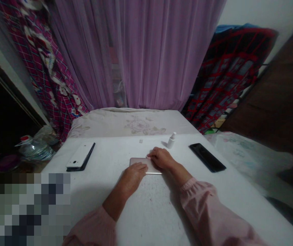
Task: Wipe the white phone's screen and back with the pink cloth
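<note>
A pinkish-gold phone (139,160) lies flat on the white-covered table in front of me, its long side running left to right. My left hand (134,173) rests on the phone's lower left part with fingers stretched out over its surface; the thumb is hidden. Over the phone's right half, my right hand (160,158) is closed in a pinch. A small white wad (148,157) pokes out from its fingertips at the phone's far edge, too small to name exactly. Just beyond that hand stands a white spray bottle (171,140), upright.
On the left, a white phone (81,154) lies on a dark one (90,158). A black phone (207,157) lies at the right. A small grey square (140,141) is near the far side. A water bottle (35,148) stands beyond the table's left edge. Purple curtains (159,51) hang behind.
</note>
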`<state>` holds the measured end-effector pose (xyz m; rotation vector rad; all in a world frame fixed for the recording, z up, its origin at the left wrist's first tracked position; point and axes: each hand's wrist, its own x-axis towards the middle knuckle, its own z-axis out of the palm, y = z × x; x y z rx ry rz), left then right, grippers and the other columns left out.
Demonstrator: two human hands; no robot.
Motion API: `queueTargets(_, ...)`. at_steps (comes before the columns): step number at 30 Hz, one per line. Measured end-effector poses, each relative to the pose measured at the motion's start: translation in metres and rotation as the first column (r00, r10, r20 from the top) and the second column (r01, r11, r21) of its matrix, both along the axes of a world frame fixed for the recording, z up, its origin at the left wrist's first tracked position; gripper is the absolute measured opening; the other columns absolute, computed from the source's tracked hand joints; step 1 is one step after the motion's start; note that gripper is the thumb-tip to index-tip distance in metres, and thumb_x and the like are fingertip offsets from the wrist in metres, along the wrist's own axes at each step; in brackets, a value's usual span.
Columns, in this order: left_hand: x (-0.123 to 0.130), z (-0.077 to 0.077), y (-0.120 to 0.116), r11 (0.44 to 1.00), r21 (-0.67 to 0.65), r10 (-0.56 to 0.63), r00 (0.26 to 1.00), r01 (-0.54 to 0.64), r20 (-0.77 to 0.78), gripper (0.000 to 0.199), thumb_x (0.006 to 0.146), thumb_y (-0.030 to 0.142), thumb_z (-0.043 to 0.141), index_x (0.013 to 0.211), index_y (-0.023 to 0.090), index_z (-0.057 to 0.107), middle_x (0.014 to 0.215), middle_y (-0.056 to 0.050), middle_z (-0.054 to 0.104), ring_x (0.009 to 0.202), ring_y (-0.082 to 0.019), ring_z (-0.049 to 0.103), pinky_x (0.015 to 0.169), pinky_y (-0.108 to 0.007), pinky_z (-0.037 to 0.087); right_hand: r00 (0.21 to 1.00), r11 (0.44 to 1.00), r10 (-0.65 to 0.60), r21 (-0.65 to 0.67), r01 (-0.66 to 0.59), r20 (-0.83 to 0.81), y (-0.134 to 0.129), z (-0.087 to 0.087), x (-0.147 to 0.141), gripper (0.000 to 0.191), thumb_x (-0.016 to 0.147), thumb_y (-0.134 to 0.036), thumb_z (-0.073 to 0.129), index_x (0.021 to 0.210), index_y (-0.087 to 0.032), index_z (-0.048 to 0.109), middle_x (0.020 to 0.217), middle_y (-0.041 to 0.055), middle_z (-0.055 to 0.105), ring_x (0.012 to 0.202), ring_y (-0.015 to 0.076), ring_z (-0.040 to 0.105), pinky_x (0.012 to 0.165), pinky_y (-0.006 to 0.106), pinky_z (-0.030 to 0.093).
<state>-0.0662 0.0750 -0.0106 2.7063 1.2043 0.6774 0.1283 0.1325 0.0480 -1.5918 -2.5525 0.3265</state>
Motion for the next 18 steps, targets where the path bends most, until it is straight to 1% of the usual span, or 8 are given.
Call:
queueTargets(4,0.003,0.016,-0.003,0.999,-0.046,-0.022,0.999,0.023,0.023,0.028,0.094,0.014,0.049,0.112,0.022,0.069,0.114,-0.004,0.070,0.110,-0.020,0.063,0.098,-0.036,0.052,0.998,0.998,0.064,0.000,-0.064,-0.017,0.005,0.002,-0.040,0.029,0.091,-0.022,0.052,0.109,-0.031,0.073,0.107,0.0042,0.070,0.097,0.0179,0.063,0.086,0.027,0.043)
queueTargets(7,0.003,0.021,-0.004,0.997,-0.070,-0.035,0.999,0.036,0.026,0.028,0.093,0.013,0.051,0.111,0.023,0.069,0.110,-0.004,0.070,0.108,-0.020,0.063,0.095,-0.036,0.054,0.996,0.996,0.085,-0.002,-0.085,-0.028,0.007,-0.001,-0.051,0.029,0.092,-0.023,0.053,0.110,-0.032,0.073,0.106,0.0035,0.070,0.097,0.0174,0.063,0.086,0.026,0.043)
queueTargets(9,0.003,0.018,-0.004,0.997,-0.066,-0.035,0.998,0.038,0.044,0.027,0.093,0.013,0.051,0.113,0.023,0.068,0.114,-0.004,0.069,0.110,-0.020,0.062,0.099,-0.037,0.052,0.995,0.996,0.092,0.000,-0.092,-0.033,0.007,-0.003,-0.043,0.028,0.093,-0.025,0.053,0.112,-0.032,0.072,0.106,0.0033,0.070,0.097,0.0170,0.064,0.086,0.025,0.044)
queueTargets(11,0.002,0.011,-0.002,0.998,-0.058,-0.031,0.998,0.034,0.053,0.027,0.094,0.014,0.050,0.115,0.021,0.067,0.119,-0.006,0.068,0.114,-0.020,0.061,0.103,-0.038,0.049,0.996,0.996,0.084,0.002,-0.084,-0.033,0.005,-0.006,-0.025,0.029,0.093,-0.025,0.052,0.113,-0.031,0.072,0.105,0.0038,0.070,0.096,0.0173,0.064,0.086,0.026,0.044)
queueTargets(13,0.002,0.004,-0.001,0.998,-0.055,-0.021,0.998,0.024,0.053,0.027,0.095,0.017,0.048,0.115,0.020,0.066,0.121,-0.006,0.068,0.116,-0.021,0.061,0.105,-0.039,0.047,0.998,0.999,0.041,-0.004,-0.041,-0.044,0.003,-0.007,-0.005,0.027,0.092,-0.025,0.054,0.111,-0.030,0.073,0.107,0.0046,0.070,0.097,0.0180,0.064,0.086,0.027,0.045)
queueTargets(15,0.003,0.000,-0.001,0.998,-0.059,-0.018,0.998,0.021,0.057,0.028,0.096,0.018,0.047,0.116,0.020,0.066,0.122,-0.006,0.068,0.117,-0.020,0.060,0.106,-0.040,0.046,0.999,1.000,0.024,-0.016,-0.025,-0.047,0.002,-0.007,0.010,0.028,0.091,-0.023,0.054,0.111,-0.029,0.073,0.107,0.0049,0.070,0.098,0.0179,0.064,0.087,0.027,0.045)
queueTargets(16,0.003,0.000,-0.001,0.998,-0.064,-0.019,0.998,0.022,0.056,0.028,0.096,0.018,0.046,0.116,0.020,0.066,0.122,-0.005,0.067,0.118,-0.020,0.060,0.106,-0.040,0.046,0.999,1.000,0.017,-0.018,-0.018,-0.039,0.002,-0.007,0.013,0.028,0.091,-0.021,0.055,0.111,-0.028,0.073,0.107,0.0051,0.070,0.098,0.0178,0.064,0.087,0.027,0.045)
queueTargets(18,0.005,0.003,-0.001,0.997,-0.067,-0.020,0.999,0.022,0.041,0.027,0.096,0.016,0.047,0.115,0.019,0.066,0.122,-0.006,0.067,0.117,-0.020,0.060,0.106,-0.040,0.046,1.000,1.000,0.011,-0.013,-0.012,-0.011,0.003,-0.004,0.009,0.027,0.090,-0.021,0.054,0.108,-0.028,0.074,0.106,0.0055,0.070,0.096,0.0181,0.064,0.086,0.027,0.045)
